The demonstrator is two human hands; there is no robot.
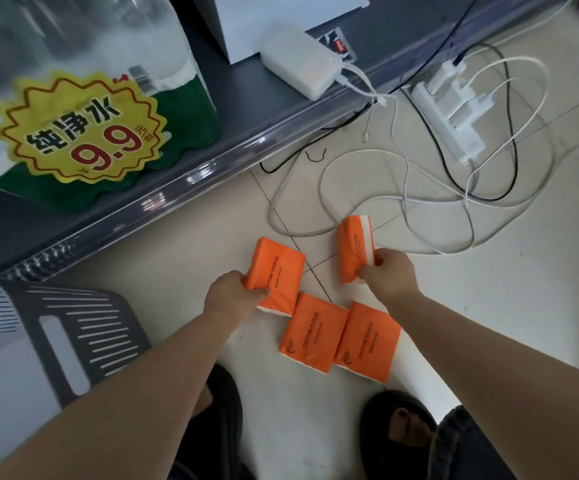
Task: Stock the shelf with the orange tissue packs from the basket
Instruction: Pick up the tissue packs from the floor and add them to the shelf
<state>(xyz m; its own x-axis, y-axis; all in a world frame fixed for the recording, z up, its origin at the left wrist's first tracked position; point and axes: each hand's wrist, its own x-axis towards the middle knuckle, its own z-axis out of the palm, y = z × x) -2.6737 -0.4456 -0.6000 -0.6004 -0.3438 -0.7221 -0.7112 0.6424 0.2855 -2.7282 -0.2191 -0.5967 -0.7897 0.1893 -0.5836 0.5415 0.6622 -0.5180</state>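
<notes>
Past my black slippers [220, 410], two floor packs [312, 332] lie flat, touching, on the floor. My left hand [232, 296] grips a third orange pack [276, 271]. My right hand [390, 275] pinches a fourth pack [354, 251], tilted on edge, near the shelf [177, 188].

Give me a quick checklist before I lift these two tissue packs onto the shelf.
1. Left hand grips flat pack: ok.
2. Right hand pinches tilted pack: ok.
3. Bare shelf strip beside water pack: ok.
4. White cable clear of tilted pack: cannot tell.
5. Floor packs stocked: not ok.
6. Basket emptied: cannot tell, inside hidden.
</notes>
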